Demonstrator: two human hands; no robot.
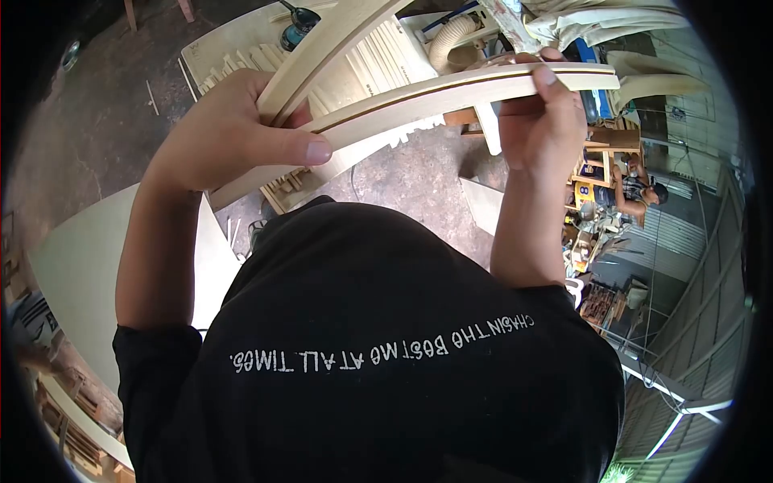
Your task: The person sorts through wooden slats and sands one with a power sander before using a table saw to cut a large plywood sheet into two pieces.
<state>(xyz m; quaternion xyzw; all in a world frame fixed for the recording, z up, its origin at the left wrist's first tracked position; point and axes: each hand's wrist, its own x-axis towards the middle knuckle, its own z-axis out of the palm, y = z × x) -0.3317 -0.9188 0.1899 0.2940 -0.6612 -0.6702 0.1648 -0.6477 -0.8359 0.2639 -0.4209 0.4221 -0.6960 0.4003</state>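
Observation:
My left hand (229,137) is closed around two pale wooden strips, its thumb lying along the lower one. That lower strip (435,97) is long, slightly curved and marked by a thin dark line along its length. It runs right to my right hand (543,121), which pinches it near its far end between thumb and fingers. The other strip (330,56) slants up and right out of view, and a groove or edge line shows along it. My left palm hides where the two strips cross or meet.
Beyond my hands, a work table (233,40) bears many thin wooden strips (378,60) and a dark green tool (299,24). A ribbed hose (451,40) lies behind. Pale boards (105,266) stand at left. Another person (632,193) sits at the right among wooden pieces.

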